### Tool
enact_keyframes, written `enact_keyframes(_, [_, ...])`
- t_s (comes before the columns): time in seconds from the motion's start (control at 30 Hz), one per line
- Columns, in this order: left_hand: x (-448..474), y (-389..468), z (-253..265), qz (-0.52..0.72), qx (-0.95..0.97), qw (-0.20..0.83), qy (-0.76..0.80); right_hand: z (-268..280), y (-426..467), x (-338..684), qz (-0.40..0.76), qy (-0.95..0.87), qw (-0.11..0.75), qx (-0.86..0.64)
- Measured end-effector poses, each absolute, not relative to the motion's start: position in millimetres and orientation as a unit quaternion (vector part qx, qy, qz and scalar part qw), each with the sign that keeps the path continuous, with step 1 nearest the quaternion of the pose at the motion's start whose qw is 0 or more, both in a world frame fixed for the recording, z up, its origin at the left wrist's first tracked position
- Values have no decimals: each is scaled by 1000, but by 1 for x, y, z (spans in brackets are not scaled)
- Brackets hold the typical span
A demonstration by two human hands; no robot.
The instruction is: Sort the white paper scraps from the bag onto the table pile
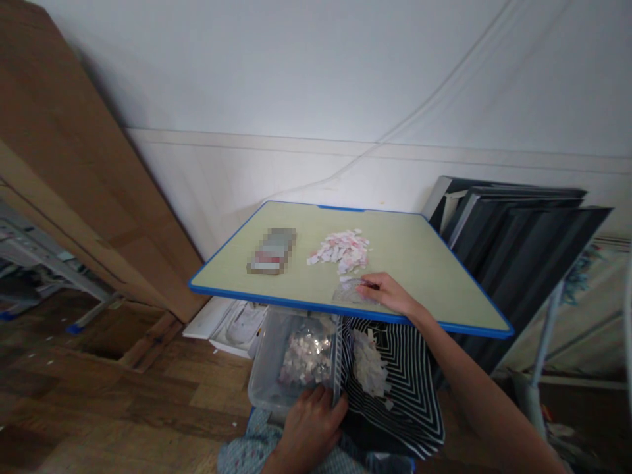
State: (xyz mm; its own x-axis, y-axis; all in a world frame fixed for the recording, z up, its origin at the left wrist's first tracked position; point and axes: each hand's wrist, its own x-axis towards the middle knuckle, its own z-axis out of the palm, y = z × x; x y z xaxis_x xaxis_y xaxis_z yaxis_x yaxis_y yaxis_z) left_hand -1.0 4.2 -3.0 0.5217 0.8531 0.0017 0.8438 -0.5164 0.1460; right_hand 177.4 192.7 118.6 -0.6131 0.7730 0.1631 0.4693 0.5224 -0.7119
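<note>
My right hand (388, 293) is at the front edge of the yellow-green table (419, 263), closed on a clear, flat plastic piece (350, 290) with a rounded outline. Just beyond it lies a loose pile of small white and pinkish paper-like pieces (344, 250). Below the tabletop, my left hand (316, 421) curls its fingers over the near rim of a clear plastic bin (264, 375). Many small shiny, pale pieces (309, 355) lie in that bin. Against its right side is a black-and-white striped cloth container (415, 388) with whitish scraps (369, 368) in it.
A pixelated flat object (272, 251) rests on the table's left part. Large brown cardboard (108, 171) leans at the left, and dark panels (518, 243) lean against the wall at the right. An open white box (237, 327) sits on the wooden floor (197, 421).
</note>
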Motion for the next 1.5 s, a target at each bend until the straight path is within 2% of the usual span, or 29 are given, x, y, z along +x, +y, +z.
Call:
enact_keyframes(0.27, [0,4,-3,40,869,61,489,117,190,160,274,-836,294,-372])
enact_keyframes(0.4, [0,4,-4,39,870,64,488,117,190,160,260,-854,273,-358])
enact_keyframes(0.63, [0,4,-1,31,868,66,491,119,186,158,301,-873,236,-303])
enact_keyframes(0.8, [0,4,0,24,870,69,487,121,185,157,281,-871,265,-302])
enact_keyframes(1.17, [0,4,0,32,871,65,486,122,191,185,267,-752,388,-461])
enact_keyframes(1.27, [0,4,0,36,870,68,487,120,196,206,221,-742,394,-496])
enact_keyframes(1.5, [0,4,-2,34,869,73,488,117,199,212,222,-744,384,-500])
